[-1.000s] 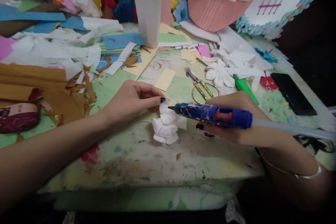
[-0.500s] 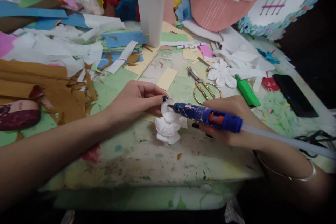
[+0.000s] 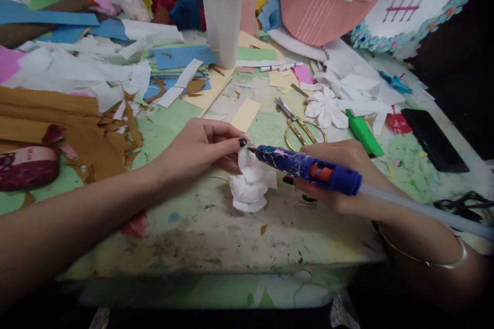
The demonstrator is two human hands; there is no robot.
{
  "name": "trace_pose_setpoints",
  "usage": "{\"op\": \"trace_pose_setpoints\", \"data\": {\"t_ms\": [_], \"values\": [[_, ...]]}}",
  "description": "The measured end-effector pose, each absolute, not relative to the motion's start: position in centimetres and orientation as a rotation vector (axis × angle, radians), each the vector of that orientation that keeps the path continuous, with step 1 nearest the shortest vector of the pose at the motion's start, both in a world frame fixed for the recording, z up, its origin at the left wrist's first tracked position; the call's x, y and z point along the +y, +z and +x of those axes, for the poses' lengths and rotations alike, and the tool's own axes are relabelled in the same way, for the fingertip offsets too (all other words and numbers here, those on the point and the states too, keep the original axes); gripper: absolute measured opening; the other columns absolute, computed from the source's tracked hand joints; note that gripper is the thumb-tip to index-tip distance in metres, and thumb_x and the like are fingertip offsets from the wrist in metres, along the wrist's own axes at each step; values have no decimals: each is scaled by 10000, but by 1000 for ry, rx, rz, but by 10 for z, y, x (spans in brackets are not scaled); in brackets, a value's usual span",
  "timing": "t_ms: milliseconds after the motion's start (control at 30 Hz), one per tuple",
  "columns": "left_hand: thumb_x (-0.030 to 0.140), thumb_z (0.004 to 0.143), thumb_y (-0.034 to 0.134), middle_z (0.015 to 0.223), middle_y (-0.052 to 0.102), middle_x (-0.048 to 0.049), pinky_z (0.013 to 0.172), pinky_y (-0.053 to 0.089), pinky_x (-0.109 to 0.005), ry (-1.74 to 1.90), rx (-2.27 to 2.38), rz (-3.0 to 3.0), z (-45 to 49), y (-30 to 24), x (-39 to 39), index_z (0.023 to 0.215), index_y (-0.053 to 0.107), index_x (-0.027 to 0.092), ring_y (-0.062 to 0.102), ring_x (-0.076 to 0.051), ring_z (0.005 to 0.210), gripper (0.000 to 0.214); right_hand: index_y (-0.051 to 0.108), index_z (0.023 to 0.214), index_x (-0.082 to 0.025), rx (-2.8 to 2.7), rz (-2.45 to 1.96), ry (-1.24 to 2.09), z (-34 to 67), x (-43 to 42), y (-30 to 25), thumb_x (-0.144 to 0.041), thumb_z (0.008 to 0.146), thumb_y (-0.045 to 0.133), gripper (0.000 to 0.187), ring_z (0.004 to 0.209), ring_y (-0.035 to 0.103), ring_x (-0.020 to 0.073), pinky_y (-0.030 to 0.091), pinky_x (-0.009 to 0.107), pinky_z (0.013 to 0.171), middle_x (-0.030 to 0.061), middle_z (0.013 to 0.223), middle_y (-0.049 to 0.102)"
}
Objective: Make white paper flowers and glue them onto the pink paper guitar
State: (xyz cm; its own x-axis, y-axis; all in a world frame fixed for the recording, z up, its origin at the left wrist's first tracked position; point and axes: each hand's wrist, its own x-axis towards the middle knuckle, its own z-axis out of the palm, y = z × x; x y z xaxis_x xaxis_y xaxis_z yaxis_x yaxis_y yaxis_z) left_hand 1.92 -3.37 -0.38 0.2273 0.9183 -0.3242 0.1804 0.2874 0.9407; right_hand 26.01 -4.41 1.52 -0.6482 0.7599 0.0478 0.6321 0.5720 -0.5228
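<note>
A white paper flower (image 3: 250,190) with layered petals hangs low over the front of the table. My left hand (image 3: 204,141) pinches its upper petal between thumb and fingers; part of the fingers lies behind the thumb and paper. A thin stem or wire pokes out at the flower's left. In my right hand (image 3: 339,169) is a blue glue gun (image 3: 299,164), smeared with dried glue, its nozzle at the pinched petal. A clear glue stick (image 3: 417,211) runs out of the gun's back end past my wrist.
Gold-handled scissors (image 3: 297,123) lie just beyond my right hand. Behind them are a flat white paper flower (image 3: 326,108), a green roll (image 3: 365,133) and a black phone (image 3: 434,139). Brown crepe paper (image 3: 50,118) covers the left side; a white roll (image 3: 227,15) stands at the back.
The glue gun's nozzle has moved slightly up and right, from the petal's face to near its top edge by my left thumb. The flower has shifted slightly and its upper petal looks narrower.
</note>
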Motion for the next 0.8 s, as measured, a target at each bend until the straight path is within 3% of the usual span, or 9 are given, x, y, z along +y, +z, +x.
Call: {"op": "trace_pose_setpoints", "data": {"t_ms": [300, 533, 800], "values": [[238, 784, 660, 652, 706, -20, 596, 579, -216, 717, 1231, 1194, 17, -8, -34, 850, 702, 145, 678, -129, 588, 121, 546, 688, -202, -2508, -1152, 639, 262, -45, 17, -209, 737, 622, 91, 485, 417, 96, 299, 249, 471, -34, 556, 506], [272, 835, 613, 712, 708, -43, 610, 578, -218, 753, 1177, 1042, 17, -13, -30, 899, 682, 132, 675, -122, 602, 169, 467, 657, -219, -2403, -1124, 469, 264, -42, 17, -253, 754, 631, 193, 463, 333, 86, 310, 259, 486, -53, 538, 411], [280, 825, 625, 746, 705, -45, 644, 581, -227, 737, 1154, 1066, 14, -13, -28, 930, 666, 130, 678, -121, 621, 188, 449, 681, -255, -2250, -1128, 204, 263, -51, 22, -237, 755, 641, 206, 472, 391, 128, 355, 291, 483, -33, 542, 423]]}}
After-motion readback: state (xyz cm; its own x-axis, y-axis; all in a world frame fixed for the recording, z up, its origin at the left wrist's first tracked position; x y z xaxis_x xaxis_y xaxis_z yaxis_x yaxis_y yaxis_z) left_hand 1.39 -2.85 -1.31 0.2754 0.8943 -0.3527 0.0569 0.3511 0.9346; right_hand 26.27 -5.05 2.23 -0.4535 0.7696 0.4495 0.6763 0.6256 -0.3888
